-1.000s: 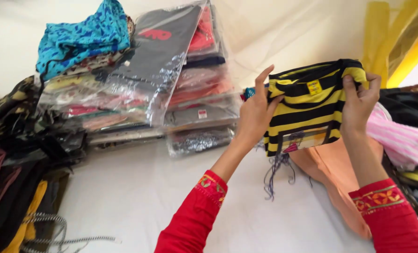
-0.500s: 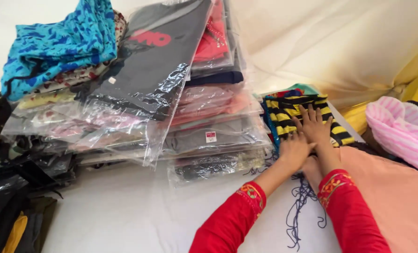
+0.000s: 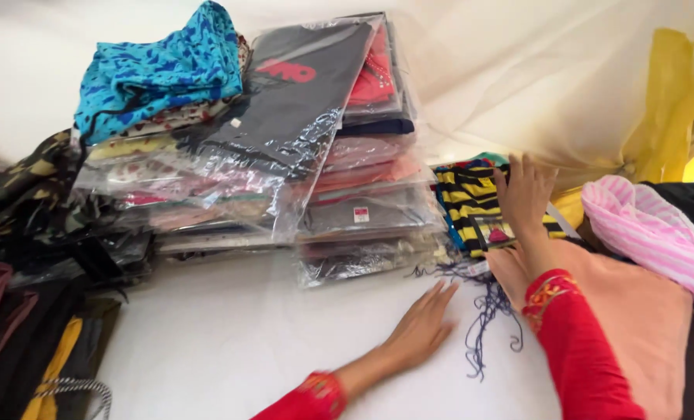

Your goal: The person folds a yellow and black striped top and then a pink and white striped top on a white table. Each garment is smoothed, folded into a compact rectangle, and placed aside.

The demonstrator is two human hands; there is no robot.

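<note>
My right hand (image 3: 524, 194) lies flat, fingers spread, on a folded yellow-and-black striped garment (image 3: 471, 204) set down beside the plastic-wrapped stacks. My left hand (image 3: 423, 327) rests open, palm down, on the white sheet (image 3: 230, 342) in front of the stacks, holding nothing. Dark blue fringe threads (image 3: 487, 311) trail from the striped garment between my hands. Both arms wear red sleeves with embroidered cuffs. A peach cloth (image 3: 634, 311) lies under my right forearm.
Stacks of clothes in clear plastic bags (image 3: 300, 155) stand in the middle, topped by a blue patterned garment (image 3: 156, 74). Dark and camouflage clothes (image 3: 28, 210) pile up at left. A pink striped cloth (image 3: 650, 233) and yellow fabric (image 3: 673, 101) are at right.
The striped garment, held up in both hands a second ago, now lies beside the stacks. My left hand has come off it onto the white sheet; my right still presses it.
</note>
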